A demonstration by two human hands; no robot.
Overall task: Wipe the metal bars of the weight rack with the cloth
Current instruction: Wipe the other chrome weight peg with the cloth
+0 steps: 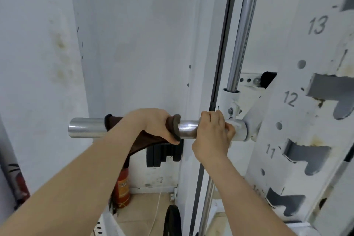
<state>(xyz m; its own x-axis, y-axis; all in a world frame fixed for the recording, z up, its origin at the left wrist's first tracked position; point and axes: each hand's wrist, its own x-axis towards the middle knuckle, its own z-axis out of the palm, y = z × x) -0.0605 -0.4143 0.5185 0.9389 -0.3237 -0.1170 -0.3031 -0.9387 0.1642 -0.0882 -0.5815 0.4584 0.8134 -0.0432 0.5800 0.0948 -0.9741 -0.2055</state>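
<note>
Both hands grip bar [86, 127]; left hand [153, 124] over cloth [172, 126]

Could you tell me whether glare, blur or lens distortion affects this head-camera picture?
Head view: a bright glare streak on the horizontal bar between the left hand on the cloth and the right hand; head view: the wide lens bows the vertical chrome rod and tilts the numbered upright; head view: light is soft and even, no hard shadows.
</note>
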